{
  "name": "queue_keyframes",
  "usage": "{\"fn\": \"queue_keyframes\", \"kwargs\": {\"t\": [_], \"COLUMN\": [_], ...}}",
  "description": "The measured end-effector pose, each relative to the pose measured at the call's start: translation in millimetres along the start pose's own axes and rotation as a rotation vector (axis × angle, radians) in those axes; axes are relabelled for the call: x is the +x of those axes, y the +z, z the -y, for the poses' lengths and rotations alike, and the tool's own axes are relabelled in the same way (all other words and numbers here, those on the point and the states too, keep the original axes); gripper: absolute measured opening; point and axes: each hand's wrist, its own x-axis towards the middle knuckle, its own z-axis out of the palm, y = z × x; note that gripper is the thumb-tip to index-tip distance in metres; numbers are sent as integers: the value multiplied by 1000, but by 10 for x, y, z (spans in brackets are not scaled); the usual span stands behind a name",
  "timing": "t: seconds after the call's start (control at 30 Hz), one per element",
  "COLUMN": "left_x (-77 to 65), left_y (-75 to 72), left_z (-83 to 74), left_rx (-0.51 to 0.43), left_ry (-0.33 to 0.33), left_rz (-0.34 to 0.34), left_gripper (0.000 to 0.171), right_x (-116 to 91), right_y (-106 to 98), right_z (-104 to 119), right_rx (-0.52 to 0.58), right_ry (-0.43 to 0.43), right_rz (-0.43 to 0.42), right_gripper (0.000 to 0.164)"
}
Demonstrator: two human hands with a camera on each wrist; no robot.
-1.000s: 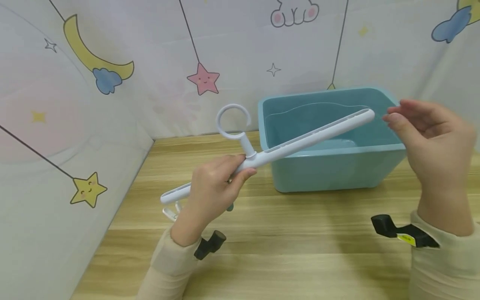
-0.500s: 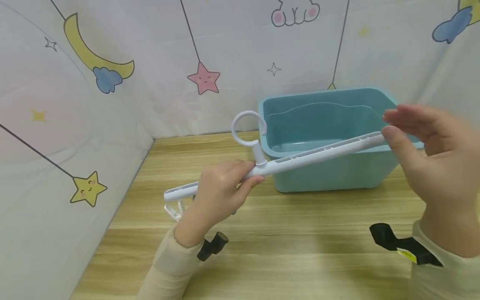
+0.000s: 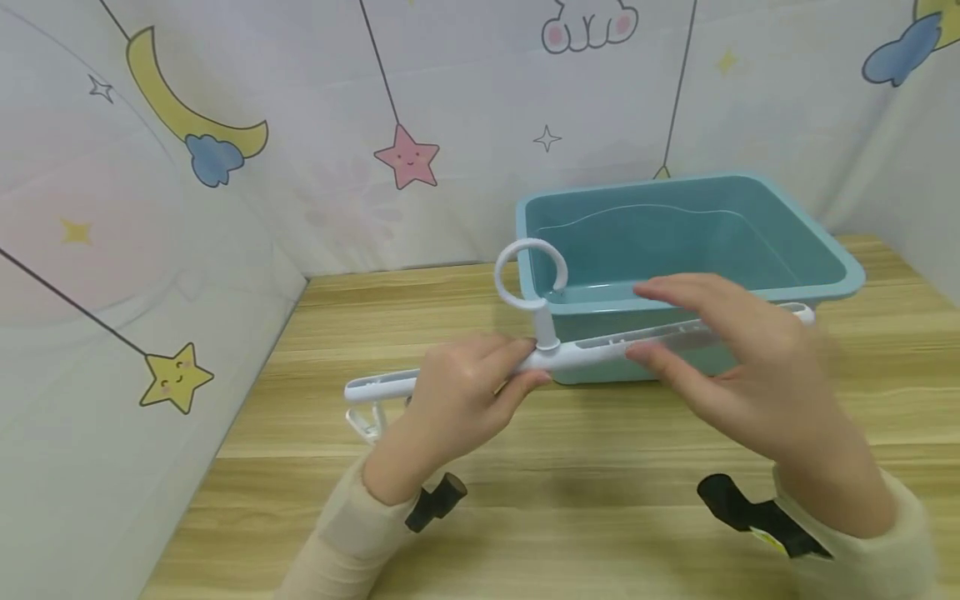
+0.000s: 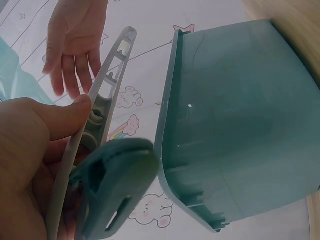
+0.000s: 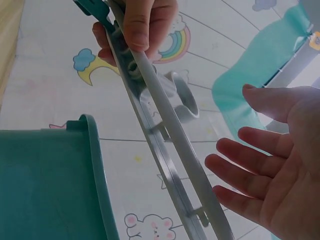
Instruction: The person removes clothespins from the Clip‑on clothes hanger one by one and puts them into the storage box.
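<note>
hanger of white, smooth-looking plastic (image 3: 577, 355) is being held above the wood-grained bench (image 3: 585, 517), its long axis running left to right and tilting slightly up toward the right end. below its left end a small white clip (image 3: 363, 425) is showing. next, the bare left hand (image 3: 468, 387) is pinching the hanger between thumb and fingers just left of the hook, and a teal plastic clip (image 4: 120, 185) is showing close by those fingers. the white ring-shaped hook (image 3: 530, 244) is rising from mid-length, its gap facing right. the uncovered half is stretching rightward from the grip, so the bare right hand (image 3: 750, 375) is lying nearer to it, spreading thumb and fingers, gripping nothing; whether a fingertip is touching, i cannot tell. behind, a deep teal rectangular plastic tub (image 3: 637, 237) is standing toward the bench's far right corner. the hanger is looking slim, showing long open slots crossed by small pegs.
</note>
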Motion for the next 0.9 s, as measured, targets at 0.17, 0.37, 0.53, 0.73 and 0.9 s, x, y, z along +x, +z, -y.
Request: {"fn": "queue_keyframes", "kwargs": {"t": [0.17,0.37,0.53,0.73,0.9], "left_x": [8,13,11,4,0], "left_y": [17,45,50,60,66], "left_z": [-44,-70,-91,-110,-114], "left_rx": [22,21,20,35,56], "left_ry": [35,71,80,77,64], "left_rz": [17,20,22,33,52], "left_gripper": [24,25,26,25,24], "right_x": [-14,-47,-59,-100,-116], "right_y": [127,232,279,316,334], "right_z": [41,32,45,44,32], "right_rx": [-21,-71,-100,-152,-187], "right_ry": [-55,-84,-55,-4,11], "right_rz": [148,227,274,348,390], "right_gripper": [53,53,57,56,42]}}
